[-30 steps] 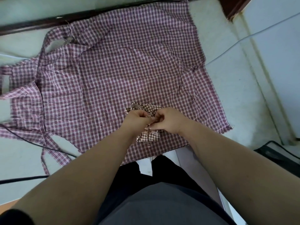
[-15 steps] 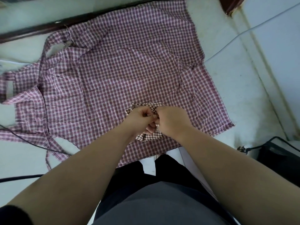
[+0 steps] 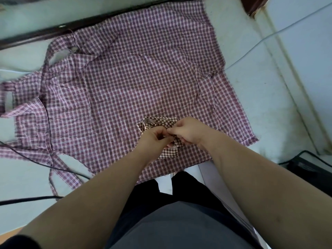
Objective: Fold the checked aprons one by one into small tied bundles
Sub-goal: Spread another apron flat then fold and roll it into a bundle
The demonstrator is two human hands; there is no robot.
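Small brown-checked bundle [image 3: 161, 121] lies on the spread purple apron [image 3: 134, 78], near its front edge. Left hand [image 3: 154, 139] and right hand [image 3: 188, 132]: fingers pinching its ties [image 3: 174, 144]. Cloth looks light, limp and likely to slip loose, so grip the tie ends.

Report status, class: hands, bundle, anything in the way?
Left hand and right hand pinch the bundle. Bundle sits on spread apron. Nothing in the way.
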